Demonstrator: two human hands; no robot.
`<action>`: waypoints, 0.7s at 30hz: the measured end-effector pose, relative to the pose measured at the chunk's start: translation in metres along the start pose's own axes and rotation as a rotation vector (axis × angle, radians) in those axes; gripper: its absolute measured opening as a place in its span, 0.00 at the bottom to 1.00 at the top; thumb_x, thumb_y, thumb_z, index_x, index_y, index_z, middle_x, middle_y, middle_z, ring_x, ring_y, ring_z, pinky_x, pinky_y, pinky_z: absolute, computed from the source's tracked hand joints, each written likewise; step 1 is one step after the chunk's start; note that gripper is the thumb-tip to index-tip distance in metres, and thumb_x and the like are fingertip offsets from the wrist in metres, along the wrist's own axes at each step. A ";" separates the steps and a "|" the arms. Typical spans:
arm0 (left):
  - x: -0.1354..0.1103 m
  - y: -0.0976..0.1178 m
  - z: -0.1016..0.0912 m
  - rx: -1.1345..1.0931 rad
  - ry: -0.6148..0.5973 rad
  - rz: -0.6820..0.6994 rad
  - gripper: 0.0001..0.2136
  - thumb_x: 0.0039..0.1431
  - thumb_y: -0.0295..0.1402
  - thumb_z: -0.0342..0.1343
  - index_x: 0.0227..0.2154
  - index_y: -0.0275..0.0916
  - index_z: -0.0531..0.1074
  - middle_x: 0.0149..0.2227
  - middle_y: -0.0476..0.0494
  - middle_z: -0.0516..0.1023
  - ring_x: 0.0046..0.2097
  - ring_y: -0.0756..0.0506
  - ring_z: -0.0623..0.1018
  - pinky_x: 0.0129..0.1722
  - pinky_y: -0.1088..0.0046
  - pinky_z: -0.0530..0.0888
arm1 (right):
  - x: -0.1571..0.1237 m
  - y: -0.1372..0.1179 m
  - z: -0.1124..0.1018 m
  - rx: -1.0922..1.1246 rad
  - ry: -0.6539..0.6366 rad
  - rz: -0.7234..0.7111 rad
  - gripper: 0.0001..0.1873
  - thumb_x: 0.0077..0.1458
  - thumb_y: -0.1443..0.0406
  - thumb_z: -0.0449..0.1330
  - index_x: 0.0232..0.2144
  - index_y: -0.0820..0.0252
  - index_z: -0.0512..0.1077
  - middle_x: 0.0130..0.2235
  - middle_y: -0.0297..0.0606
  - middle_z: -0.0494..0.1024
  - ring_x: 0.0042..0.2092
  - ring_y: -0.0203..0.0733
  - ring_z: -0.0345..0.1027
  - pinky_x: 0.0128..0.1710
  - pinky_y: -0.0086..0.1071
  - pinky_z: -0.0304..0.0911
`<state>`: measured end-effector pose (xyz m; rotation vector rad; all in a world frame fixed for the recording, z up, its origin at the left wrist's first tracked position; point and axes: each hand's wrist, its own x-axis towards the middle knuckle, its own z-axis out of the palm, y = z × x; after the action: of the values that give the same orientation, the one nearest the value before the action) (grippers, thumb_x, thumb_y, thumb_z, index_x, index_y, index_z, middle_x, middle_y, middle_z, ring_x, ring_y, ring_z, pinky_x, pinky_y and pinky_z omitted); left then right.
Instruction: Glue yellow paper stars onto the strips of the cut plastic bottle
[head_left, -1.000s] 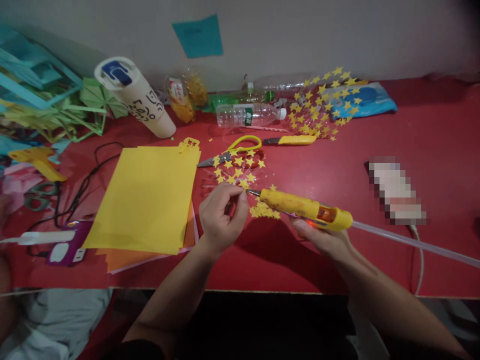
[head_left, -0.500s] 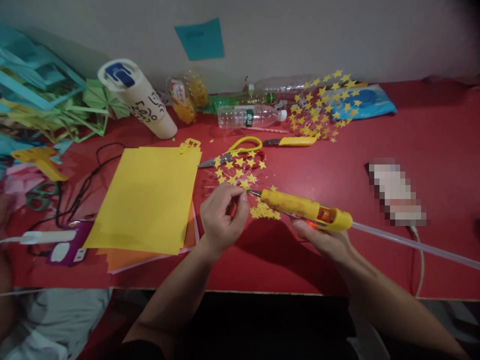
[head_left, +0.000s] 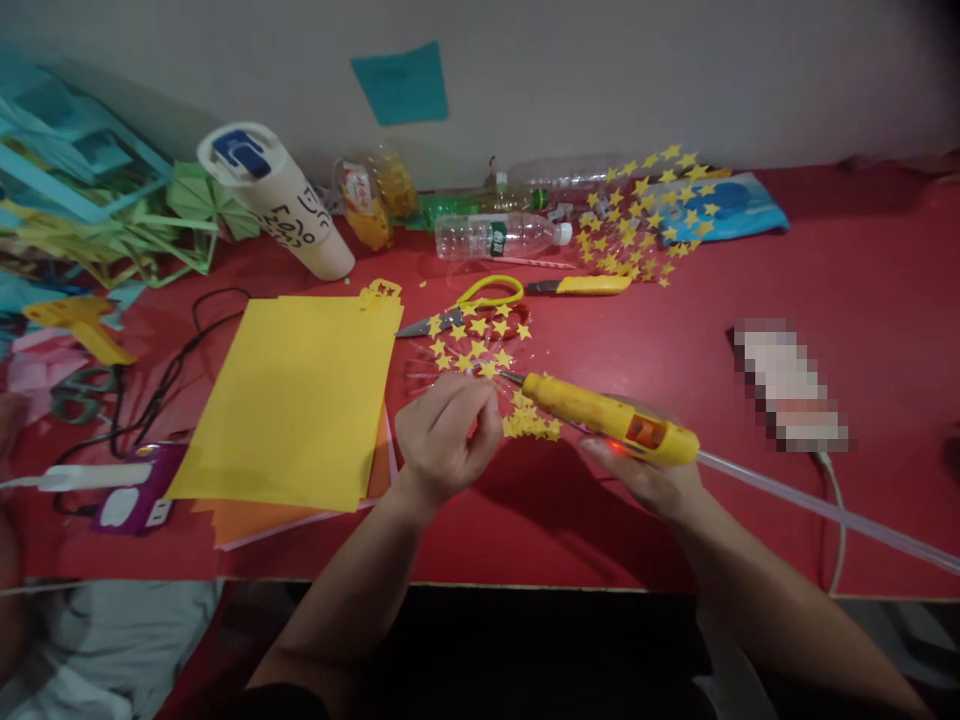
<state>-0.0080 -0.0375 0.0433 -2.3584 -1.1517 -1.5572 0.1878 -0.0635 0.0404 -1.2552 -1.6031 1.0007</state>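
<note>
My right hand (head_left: 645, 480) grips a yellow hot glue gun (head_left: 611, 418) with a clear glue stick trailing right; its nozzle points left at my left hand. My left hand (head_left: 446, 435) is curled in a pinch just left of the nozzle, above the red table (head_left: 600, 520); what it pinches is too small to make out. Small yellow paper stars (head_left: 469, 345) lie scattered just beyond both hands, with a little heap (head_left: 532, 425) under the gun's barrel.
Yellow paper sheets (head_left: 292, 400) lie left of my hand. Behind are yellow-handled scissors (head_left: 465, 305), a yellow utility knife (head_left: 581, 286), plastic bottles (head_left: 495, 235), more stars (head_left: 645, 210), a white tube (head_left: 277, 205), paper crafts (head_left: 97, 220) and a power strip (head_left: 127, 495).
My left hand has curled tighter and turned its fingers down beside the nozzle. The glue gun has shifted slightly left and down.
</note>
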 end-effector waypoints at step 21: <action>0.003 0.023 -0.001 -0.918 -0.363 -0.976 0.06 0.54 0.30 0.51 0.23 0.38 0.68 0.19 0.53 0.66 0.21 0.56 0.63 0.19 0.80 0.61 | 0.048 0.039 -0.028 -0.809 0.005 0.546 0.25 0.53 0.50 0.52 0.12 0.58 0.60 0.18 0.39 0.66 0.26 0.43 0.65 0.26 0.32 0.51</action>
<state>0.0060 -0.0530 0.0535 -2.8574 -2.3211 -2.3924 0.2197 -0.0071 0.0196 -2.3279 -1.7649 0.6424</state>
